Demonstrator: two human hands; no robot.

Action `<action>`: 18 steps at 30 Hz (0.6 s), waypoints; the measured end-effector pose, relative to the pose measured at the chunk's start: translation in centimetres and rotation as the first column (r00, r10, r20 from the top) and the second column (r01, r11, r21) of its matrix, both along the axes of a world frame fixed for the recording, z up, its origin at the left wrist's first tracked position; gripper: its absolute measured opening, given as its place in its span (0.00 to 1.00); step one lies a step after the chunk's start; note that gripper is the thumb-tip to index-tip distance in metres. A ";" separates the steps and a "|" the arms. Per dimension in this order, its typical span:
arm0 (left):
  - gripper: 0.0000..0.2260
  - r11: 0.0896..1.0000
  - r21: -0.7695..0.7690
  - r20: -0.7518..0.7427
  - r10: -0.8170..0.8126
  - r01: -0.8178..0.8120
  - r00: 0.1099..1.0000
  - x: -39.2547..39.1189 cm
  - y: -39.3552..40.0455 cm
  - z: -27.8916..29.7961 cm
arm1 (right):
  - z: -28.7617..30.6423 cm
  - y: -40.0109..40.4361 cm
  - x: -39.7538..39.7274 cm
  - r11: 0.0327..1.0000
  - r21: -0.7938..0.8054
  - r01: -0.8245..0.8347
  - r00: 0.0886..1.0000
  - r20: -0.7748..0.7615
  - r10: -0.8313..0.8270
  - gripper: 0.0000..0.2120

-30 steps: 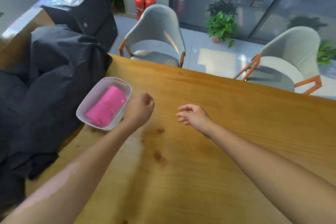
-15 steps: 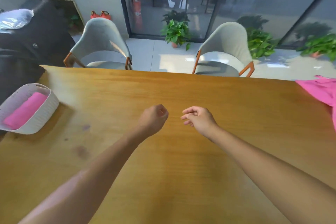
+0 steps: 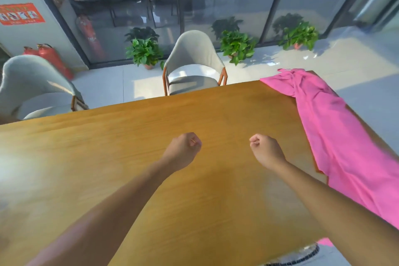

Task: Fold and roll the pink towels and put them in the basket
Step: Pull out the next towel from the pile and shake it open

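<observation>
From the head view, both hands hover over the bare middle of the tabletop point(image 3: 129, 168), each with fingers curled into a loose fist and holding nothing. The pink towel point(image 3: 336, 136) lies unfolded along the tabletop's right edge, its long axis running from the far corner toward the near side, partly draped over the rim. It sits to the right of the right hand point(image 3: 266, 151), which is nearer than the left hand point(image 3: 183, 150); the basket is out of view
</observation>
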State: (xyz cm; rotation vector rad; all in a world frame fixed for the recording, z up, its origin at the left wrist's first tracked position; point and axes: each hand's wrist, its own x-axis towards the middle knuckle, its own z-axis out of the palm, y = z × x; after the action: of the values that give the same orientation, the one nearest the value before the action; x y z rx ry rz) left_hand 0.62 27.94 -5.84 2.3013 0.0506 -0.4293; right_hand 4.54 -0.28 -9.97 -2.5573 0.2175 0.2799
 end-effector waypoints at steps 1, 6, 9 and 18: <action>0.08 1.000 0.002 -0.006 -0.029 0.029 1.000 0.5 -1.3 0.1 | -0.5 -3.1 0.4 0.997 -0.067 0.038 0.999 0.009 -0.037 0.11; 0.09 0.989 0.001 -0.045 -0.151 0.151 0.988 2.5 -7.2 0.4 | -2.7 -15.7 1.6 0.910 -0.389 0.142 0.982 -0.057 -0.178 0.19; 0.09 0.982 0.007 -0.059 -0.189 0.190 0.980 3.6 -9.7 0.3 | -4.4 -20.2 0.7 0.866 -0.452 0.212 0.927 -0.187 -0.325 0.28; 0.09 0.977 0.002 -0.107 -0.211 0.212 0.972 5.5 -14.2 -0.7 | -9.4 -24.3 -1.7 0.932 -0.317 0.177 0.894 -0.344 -0.287 0.21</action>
State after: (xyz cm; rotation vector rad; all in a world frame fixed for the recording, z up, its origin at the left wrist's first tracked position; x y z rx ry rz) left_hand 6.16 13.74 -6.54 2.3040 -0.1409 -0.6622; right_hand 2.79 -24.61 -19.36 -2.6887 0.7596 0.7048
